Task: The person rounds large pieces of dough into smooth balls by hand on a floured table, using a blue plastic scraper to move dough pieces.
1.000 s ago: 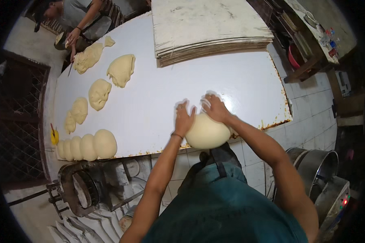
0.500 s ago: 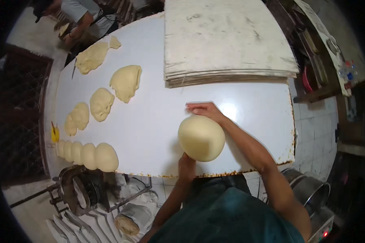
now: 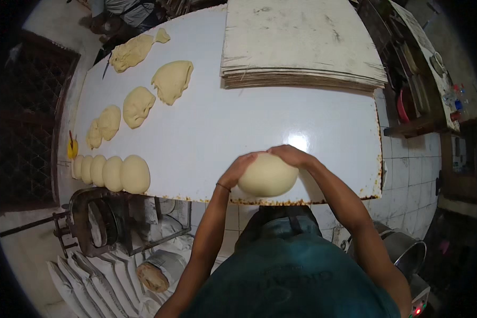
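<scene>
A large, smooth, pale yellow dough ball (image 3: 267, 177) sits at the front edge of the white table (image 3: 206, 132). My left hand (image 3: 238, 170) cups its upper left side, fingers on the far face. Across its far right side curves my right hand (image 3: 291, 156), and the fingertips of both hands nearly meet. To the left, several rounded dough balls (image 3: 135, 174) stand in a touching row along the front edge. Behind them lie rough dough pieces (image 3: 138, 107), a folded lump (image 3: 173, 82) and a flatter, torn piece of dough (image 3: 132, 53).
A stack of thin, worn boards (image 3: 302, 42) covers the table's far right. A dark blade (image 3: 106, 67) lies by the far-left edge, and a yellow object (image 3: 72, 147) at the left corner. Beyond the table a person (image 3: 130, 10) stands. White sacks (image 3: 85, 281) and metal pots (image 3: 408, 252) are below.
My left hand has come up from the dough ball's near side to its far left side. The right hand has slid onto its far face. The view has shifted, too.
</scene>
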A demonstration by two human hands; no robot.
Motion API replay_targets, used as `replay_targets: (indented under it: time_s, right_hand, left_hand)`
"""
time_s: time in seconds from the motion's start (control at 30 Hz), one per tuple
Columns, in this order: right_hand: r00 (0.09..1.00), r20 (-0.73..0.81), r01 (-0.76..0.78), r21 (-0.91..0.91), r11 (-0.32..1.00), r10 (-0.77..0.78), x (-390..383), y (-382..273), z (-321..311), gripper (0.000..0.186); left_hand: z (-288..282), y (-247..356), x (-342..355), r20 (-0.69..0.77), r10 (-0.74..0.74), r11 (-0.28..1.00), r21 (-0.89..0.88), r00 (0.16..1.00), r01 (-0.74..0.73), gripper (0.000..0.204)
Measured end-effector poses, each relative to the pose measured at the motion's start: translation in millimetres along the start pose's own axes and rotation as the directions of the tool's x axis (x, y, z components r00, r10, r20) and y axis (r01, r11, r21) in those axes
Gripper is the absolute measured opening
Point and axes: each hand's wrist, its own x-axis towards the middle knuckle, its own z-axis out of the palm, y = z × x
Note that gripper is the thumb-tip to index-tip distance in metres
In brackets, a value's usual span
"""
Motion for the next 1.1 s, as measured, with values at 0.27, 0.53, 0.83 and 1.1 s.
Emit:
replay_targets:
  time_s: [0.27, 0.53, 0.83, 1.1]
  right_hand:
    - [0.662, -0.688, 0.385, -0.027, 0.923, -0.296, 2, 56, 3, 0.039]
    - [0.900, -0.314, 0.291, 0.949, -0.119, -0.302, 28, 3, 56, 0.045]
    - [0.969, 0.123, 0.124, 0.509, 0.851, -0.215, 111, -28, -34, 0.041]
    - [0.991, 0.096, 0.055, 0.351, 0.935, -0.094, 35, -14, 13, 0.039]
  left_hand:
    - [-5, -30, -15, -0.739, 0.312, 0.949, 0.273, 0.597, -0.158, 0.050]
    - [58, -53, -1, -0.549, 0.274, 0.118, -0.796, 0.789, -0.594, 0.066]
    - [-68, -41, -20, -0.701, 0.343, 0.879, 0.005, 0.625, -0.477, 0.052]
    - [-6, -8, -9, -0.257, 0.085, 0.970, -0.200, 0.963, -0.139, 0.045]
